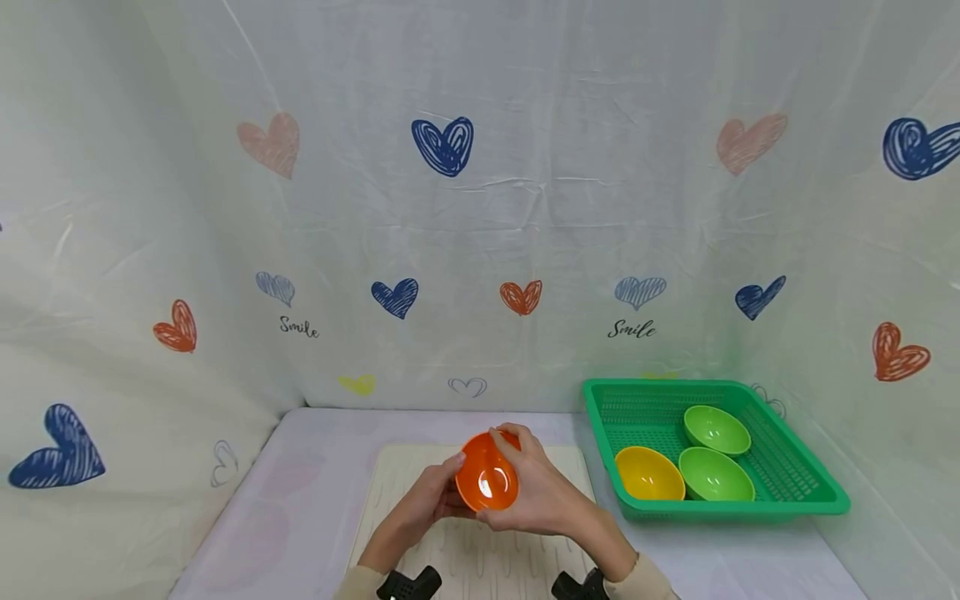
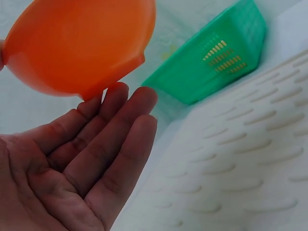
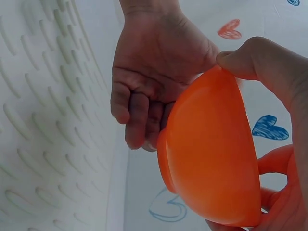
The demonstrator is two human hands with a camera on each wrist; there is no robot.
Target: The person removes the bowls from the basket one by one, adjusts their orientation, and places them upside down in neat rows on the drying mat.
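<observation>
An orange bowl (image 1: 480, 483) is held up over the cream mat, tilted so its glossy inside faces the head camera. My right hand (image 1: 536, 492) grips its rim, thumb on the near side and fingers at the far side. At the bowl's left, my left hand (image 1: 431, 497) has its thumb at the rim and its other fingers beneath. The left wrist view shows those fingers (image 2: 127, 113) loosely bent, tips right at the foot of the bowl. From the right wrist view, the bowl's outer wall (image 3: 211, 154) hides part of the left hand.
To the right stands a green plastic basket (image 1: 802, 467) with a yellow bowl (image 1: 649, 473) and two light green bowls, one (image 1: 717, 429) behind the other (image 1: 716, 475). A ridged cream mat (image 1: 390, 483) lies on the white table (image 1: 255, 517). Heart-printed sheeting (image 1: 480, 225) surrounds the table.
</observation>
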